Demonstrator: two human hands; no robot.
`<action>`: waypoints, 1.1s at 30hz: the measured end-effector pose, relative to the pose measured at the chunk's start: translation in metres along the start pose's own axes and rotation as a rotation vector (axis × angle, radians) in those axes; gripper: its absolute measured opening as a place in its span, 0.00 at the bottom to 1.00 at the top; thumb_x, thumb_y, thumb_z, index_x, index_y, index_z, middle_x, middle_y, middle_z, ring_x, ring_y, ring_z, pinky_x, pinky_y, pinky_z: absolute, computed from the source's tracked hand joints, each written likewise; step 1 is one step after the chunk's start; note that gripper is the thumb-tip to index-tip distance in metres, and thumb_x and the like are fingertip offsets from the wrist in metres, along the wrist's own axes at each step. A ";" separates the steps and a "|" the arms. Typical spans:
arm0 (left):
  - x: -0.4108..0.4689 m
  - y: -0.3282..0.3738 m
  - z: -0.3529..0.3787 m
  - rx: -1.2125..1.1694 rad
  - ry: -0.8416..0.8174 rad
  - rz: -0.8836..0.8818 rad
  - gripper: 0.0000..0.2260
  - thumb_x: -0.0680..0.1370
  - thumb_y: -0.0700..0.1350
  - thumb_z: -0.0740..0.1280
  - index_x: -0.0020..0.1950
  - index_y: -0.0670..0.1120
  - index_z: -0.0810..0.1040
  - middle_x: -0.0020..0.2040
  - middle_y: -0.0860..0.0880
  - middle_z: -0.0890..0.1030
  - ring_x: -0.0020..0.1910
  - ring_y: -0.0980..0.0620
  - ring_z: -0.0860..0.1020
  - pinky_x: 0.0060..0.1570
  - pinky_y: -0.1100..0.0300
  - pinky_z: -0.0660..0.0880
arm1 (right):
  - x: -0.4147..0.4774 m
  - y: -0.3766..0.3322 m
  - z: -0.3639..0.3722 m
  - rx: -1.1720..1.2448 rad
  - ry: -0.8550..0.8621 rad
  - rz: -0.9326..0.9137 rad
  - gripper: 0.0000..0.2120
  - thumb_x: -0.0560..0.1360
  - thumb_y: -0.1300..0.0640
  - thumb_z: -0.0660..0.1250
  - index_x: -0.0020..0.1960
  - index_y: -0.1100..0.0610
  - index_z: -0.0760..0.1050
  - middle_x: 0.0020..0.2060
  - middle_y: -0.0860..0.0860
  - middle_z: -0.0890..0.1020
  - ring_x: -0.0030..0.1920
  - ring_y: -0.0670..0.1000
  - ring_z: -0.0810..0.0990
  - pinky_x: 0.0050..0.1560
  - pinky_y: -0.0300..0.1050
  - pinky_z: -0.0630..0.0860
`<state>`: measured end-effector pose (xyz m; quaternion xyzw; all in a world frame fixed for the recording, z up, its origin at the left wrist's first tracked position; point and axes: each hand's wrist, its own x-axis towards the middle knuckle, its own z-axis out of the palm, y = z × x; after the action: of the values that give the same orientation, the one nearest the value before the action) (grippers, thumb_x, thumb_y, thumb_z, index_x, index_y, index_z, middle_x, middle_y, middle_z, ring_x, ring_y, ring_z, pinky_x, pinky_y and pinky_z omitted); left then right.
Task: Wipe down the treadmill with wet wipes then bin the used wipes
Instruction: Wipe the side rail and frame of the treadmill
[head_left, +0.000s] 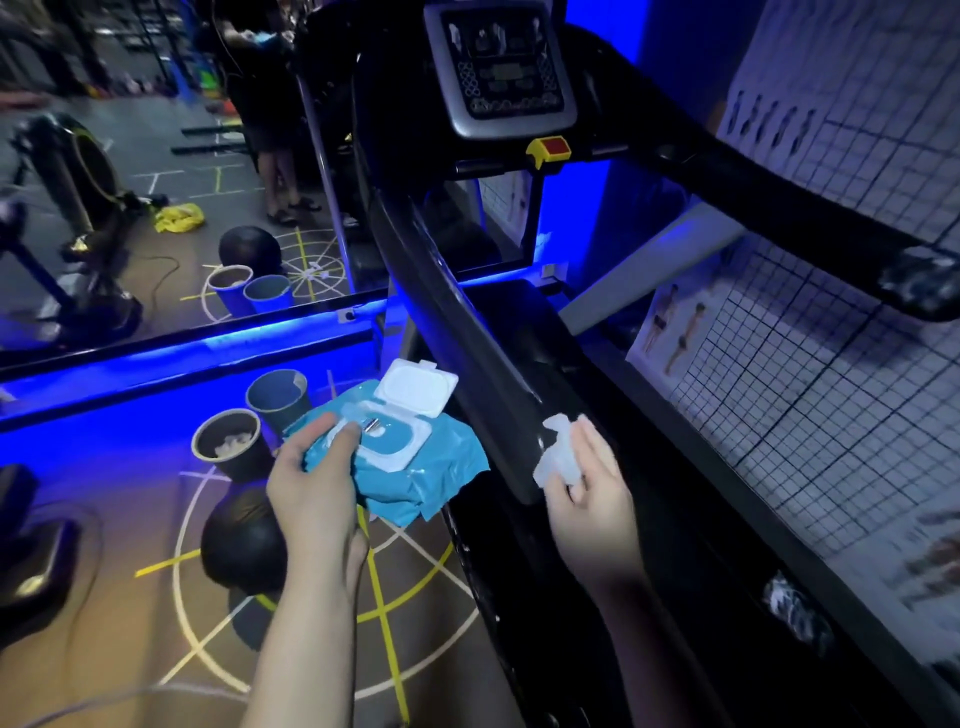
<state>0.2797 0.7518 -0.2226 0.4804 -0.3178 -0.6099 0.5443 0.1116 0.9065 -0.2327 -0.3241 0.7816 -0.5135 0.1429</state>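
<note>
Black treadmill (597, 597) across the whole right half, close beside a white wall with a black grid (831, 415). Brown floor (130, 571) on the left, marked with yellow and white lines and circles, lit blue along the foot of a mirror (156, 182). Left handrail (467, 332) of the treadmill slanting down from the console (501, 67) to the middle of the view, ending at the right hand. Console grey-framed at the top, with a red button in a yellow holder (553, 148) just below it.

Black ball (244, 540) on the floor, partly hidden behind the left forearm. Two round bins on the floor, left of the handrail: nearer bin (226, 441) dark, with white crumpled pieces inside; farther bin (278, 395) blue, just behind it, contents not visible.

Blue pack of wet wipes (415, 467) held in the air between the bins and the handrail, its white lid (418, 387) flipped up and open. Left hand (311, 478) gripping the pack from its left side, thumb lying on top beside the opening, other fingers (363, 535) curled under the pack and mostly hidden.

Right hand (592, 499) at the lower end of the handrail, thumb and fingers (589, 441) pinching a white wipe (558, 457). Wipe crumpled, touching the end of the handrail.
</note>
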 end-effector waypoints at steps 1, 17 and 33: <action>0.002 0.000 0.000 0.006 -0.005 0.004 0.12 0.79 0.41 0.76 0.62 0.47 0.83 0.59 0.49 0.84 0.54 0.52 0.86 0.40 0.65 0.82 | 0.000 0.000 -0.004 -0.065 -0.039 -0.016 0.26 0.77 0.68 0.60 0.74 0.59 0.70 0.73 0.45 0.69 0.73 0.40 0.65 0.70 0.24 0.58; 0.079 0.016 0.044 -0.014 -0.082 -0.012 0.09 0.78 0.40 0.76 0.55 0.51 0.84 0.58 0.46 0.85 0.54 0.47 0.87 0.57 0.48 0.84 | 0.054 -0.031 0.012 -0.363 0.168 0.017 0.10 0.77 0.55 0.70 0.55 0.47 0.85 0.48 0.47 0.87 0.52 0.51 0.85 0.54 0.45 0.79; 0.151 0.022 0.081 0.028 -0.083 0.057 0.09 0.75 0.38 0.77 0.53 0.47 0.86 0.51 0.49 0.86 0.50 0.49 0.84 0.49 0.57 0.83 | 0.121 -0.068 0.081 -0.649 0.235 0.143 0.15 0.80 0.53 0.62 0.36 0.58 0.75 0.28 0.52 0.75 0.29 0.56 0.72 0.29 0.42 0.61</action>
<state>0.2204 0.5897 -0.2114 0.4528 -0.3623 -0.6091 0.5411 0.0904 0.7515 -0.1937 -0.2358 0.9359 -0.2607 -0.0231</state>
